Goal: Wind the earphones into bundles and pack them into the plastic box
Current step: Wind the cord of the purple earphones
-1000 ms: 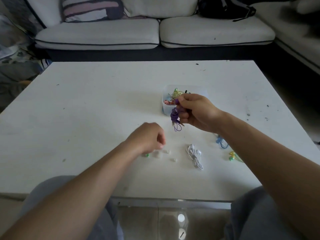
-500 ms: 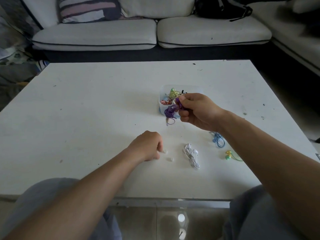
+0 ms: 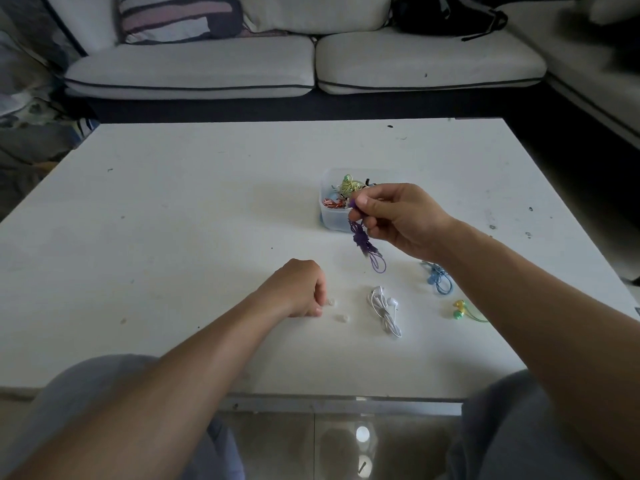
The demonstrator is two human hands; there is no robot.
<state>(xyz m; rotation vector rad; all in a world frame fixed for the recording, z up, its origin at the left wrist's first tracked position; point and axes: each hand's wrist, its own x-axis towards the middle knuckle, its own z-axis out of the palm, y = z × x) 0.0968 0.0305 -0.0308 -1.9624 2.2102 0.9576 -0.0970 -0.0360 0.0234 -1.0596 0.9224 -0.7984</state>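
Note:
My right hand (image 3: 398, 216) pinches a wound purple earphone bundle (image 3: 364, 244), which hangs down just in front of the clear plastic box (image 3: 329, 216). Inside the box lie several coloured bundles, among them a yellow-green one and a red-white one. My left hand (image 3: 298, 289) rests on the table with curled fingers beside two small white ear tips (image 3: 341, 318); what its fingertips hold is hidden. White earphones (image 3: 384, 308), blue earphones (image 3: 438, 278) and yellow-green earphones (image 3: 462, 310) lie on the table, the last two partly under my right forearm.
The white table (image 3: 173, 220) carries a few dark specks and its near edge runs just above my knees. A grey sofa (image 3: 311, 64) with a striped cushion and a black bag stands behind the far edge.
My right hand has lifted slightly, and the purple bundle now hangs longer below it. My left hand has dropped to the table beside the ear tips.

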